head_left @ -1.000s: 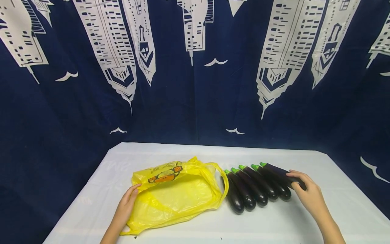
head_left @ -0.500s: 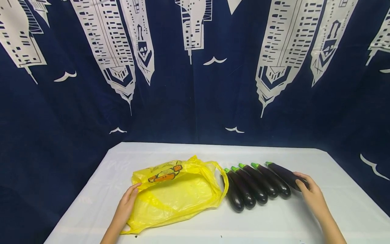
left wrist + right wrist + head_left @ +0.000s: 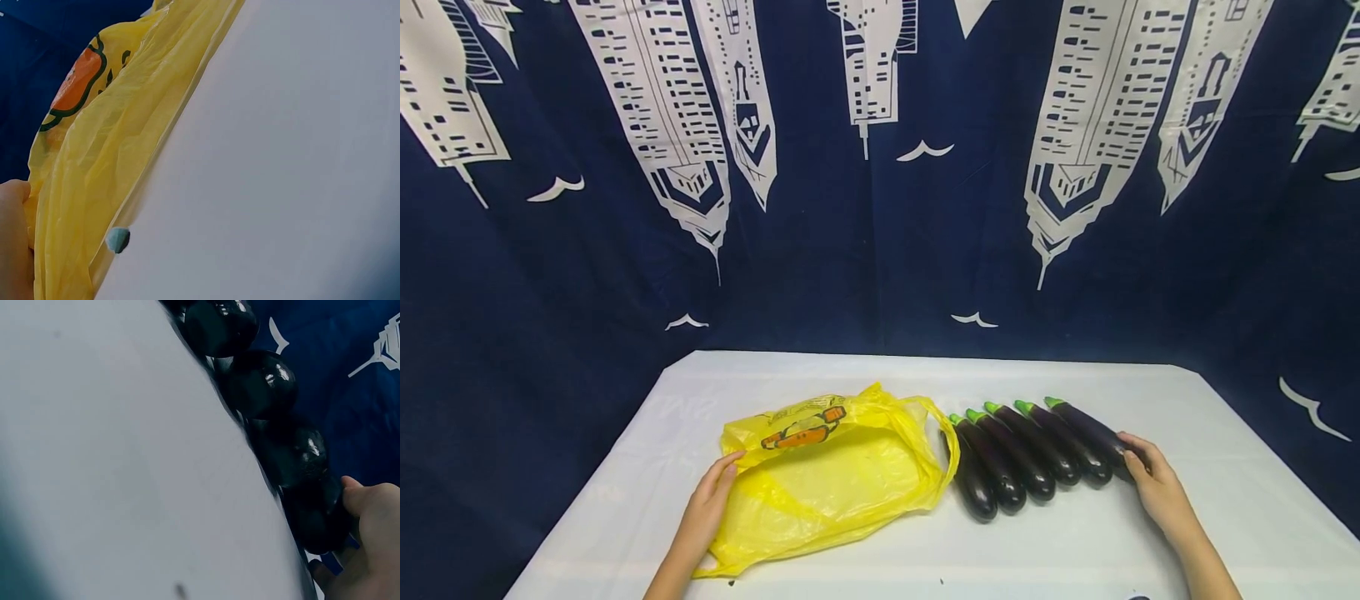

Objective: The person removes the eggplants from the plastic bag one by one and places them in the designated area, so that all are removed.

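A yellow plastic bag (image 3: pixel 820 537) lies on its side with its mouth spread, printed with an orange and black picture. My left hand (image 3: pixel 706 496) pinches the left edge of that mouth; the left wrist view catches only part of the hand (image 3: pixel 14 240) beside the folded plastic. To the right of the bag, several dark eggplants (image 3: pixel 1011 457) with green stems lie side by side in a slanted row. My right hand (image 3: pixel 1159 487) holds the rounded end of the rightmost eggplant (image 3: pixel 1084 427), thumb on the near side. In the right wrist view, this eggplant (image 3: pixel 319 515) touches its neighbour.
A white-covered table (image 3: pixel 1037 550) carries everything. Behind it hangs a dark blue curtain (image 3: pixel 880 250) with white building prints. A small greenish bit (image 3: pixel 117 239) rests by the bag's edge, and a tiny dark speck (image 3: pixel 942 581) lies near the front.
The right hand has set the rightmost eggplant down at the row's right end, shifting it slightly right, then back left against its neighbour. The left hand and bag keep their place.
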Action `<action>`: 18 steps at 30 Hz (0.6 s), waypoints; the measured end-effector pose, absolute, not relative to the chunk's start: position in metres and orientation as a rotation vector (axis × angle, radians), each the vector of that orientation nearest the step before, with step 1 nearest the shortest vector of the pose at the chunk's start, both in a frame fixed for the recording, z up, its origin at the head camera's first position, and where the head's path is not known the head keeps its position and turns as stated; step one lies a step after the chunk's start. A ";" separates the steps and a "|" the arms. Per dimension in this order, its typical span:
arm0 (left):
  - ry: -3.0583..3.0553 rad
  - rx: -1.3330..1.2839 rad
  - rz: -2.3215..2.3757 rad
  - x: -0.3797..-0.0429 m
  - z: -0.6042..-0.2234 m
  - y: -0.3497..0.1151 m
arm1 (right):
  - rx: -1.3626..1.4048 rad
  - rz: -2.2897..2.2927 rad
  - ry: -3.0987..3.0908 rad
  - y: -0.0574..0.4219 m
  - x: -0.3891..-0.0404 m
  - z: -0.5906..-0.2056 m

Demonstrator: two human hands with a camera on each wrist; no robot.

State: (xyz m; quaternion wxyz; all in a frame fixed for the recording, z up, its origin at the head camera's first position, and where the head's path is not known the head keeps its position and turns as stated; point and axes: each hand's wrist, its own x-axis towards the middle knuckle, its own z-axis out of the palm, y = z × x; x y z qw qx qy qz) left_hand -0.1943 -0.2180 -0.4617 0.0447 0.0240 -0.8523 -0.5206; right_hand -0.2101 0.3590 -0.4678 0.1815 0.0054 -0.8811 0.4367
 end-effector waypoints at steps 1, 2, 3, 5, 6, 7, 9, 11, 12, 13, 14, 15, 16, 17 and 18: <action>-2.605 0.072 -1.592 -0.194 -0.462 -0.218 | 0.001 1.241 -2.505 0.360 -0.210 -0.468; -2.604 0.071 -1.591 -0.194 -0.462 -0.218 | -0.020 1.241 -2.523 0.360 -0.210 -0.469; -2.604 0.072 -1.589 -0.195 -0.462 -0.218 | -0.033 1.249 -2.536 0.360 -0.210 -0.469; -2.600 0.069 -1.587 -0.195 -0.462 -0.217 | -0.052 1.268 -2.540 0.360 -0.211 -0.469; -2.598 0.066 -1.586 -0.196 -0.462 -0.217 | -0.064 1.259 -2.537 0.360 -0.211 -0.469; -2.594 0.063 -1.588 -0.196 -0.462 -0.217 | -0.073 1.255 -2.530 0.361 -0.212 -0.469; -2.588 0.059 -1.590 -0.196 -0.461 -0.217 | -0.079 1.246 -2.508 0.360 -0.213 -0.468; -2.584 0.054 -1.595 -0.196 -0.461 -0.217 | -0.089 1.235 -2.485 0.360 -0.213 -0.466; -2.583 0.055 -1.595 -0.196 -0.462 -0.217 | -0.104 1.226 -2.480 0.359 -0.214 -0.464; -2.581 0.057 -1.597 -0.196 -0.462 -0.217 | -0.113 1.226 -2.474 0.358 -0.214 -0.462; -2.581 0.061 -1.599 -0.196 -0.462 -0.217 | -0.119 1.223 -2.466 0.358 -0.213 -0.460; -2.578 0.064 -1.600 -0.196 -0.463 -0.217 | -0.131 1.220 -2.461 0.356 -0.212 -0.456; -2.576 0.067 -1.600 -0.196 -0.463 -0.217 | -0.139 1.211 -2.452 0.355 -0.212 -0.453; -2.576 0.071 -1.599 -0.197 -0.464 -0.217 | -0.149 1.200 -2.444 0.353 -0.211 -0.449; -2.573 0.072 -1.600 -0.197 -0.464 -0.217 | -0.150 1.188 -2.431 0.352 -0.210 -0.446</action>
